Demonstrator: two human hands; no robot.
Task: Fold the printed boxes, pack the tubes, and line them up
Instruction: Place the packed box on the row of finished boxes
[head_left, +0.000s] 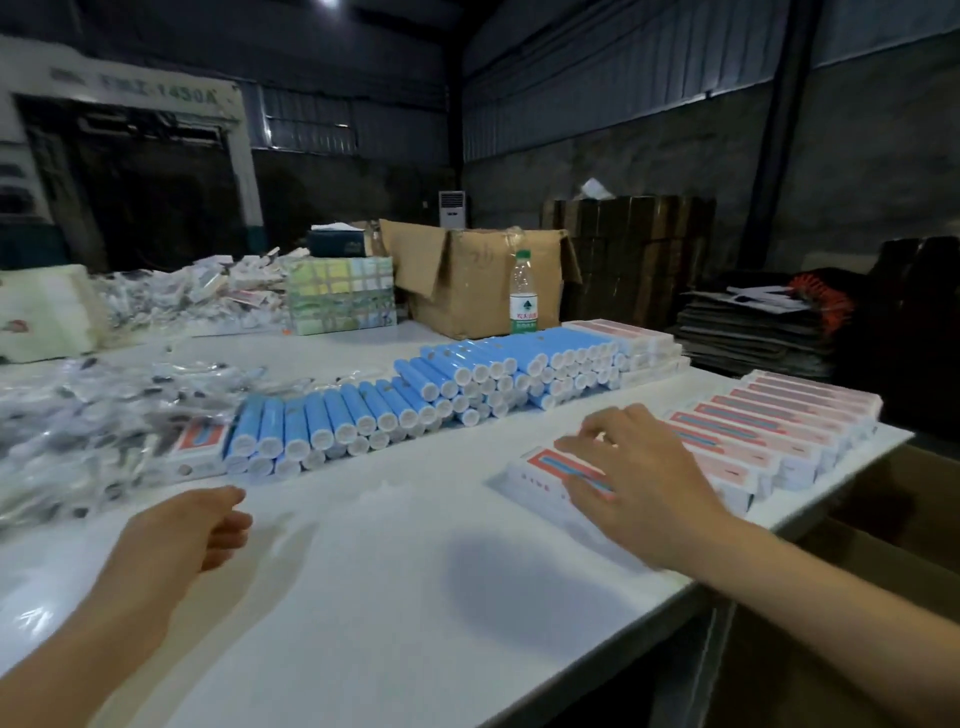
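Note:
A long stack of blue tubes with white caps (415, 400) runs across the white table (363, 597). On the right, packed red-and-white printed boxes (779, 431) lie in a row. My right hand (634, 478) rests with spread fingers on the nearest box (545, 467) at the row's front end. My left hand (192, 530) hovers over the table near the front left, fingers loosely curled, holding nothing. One more printed box (200, 447) lies at the left end of the tubes.
A heap of clear plastic packets (93, 415) fills the left side. A water bottle (522, 293), a brown carton (483, 280) and a patterned box (340, 296) stand at the back. More red boxes (634, 338) are stacked behind the tubes. The table edge falls away at right.

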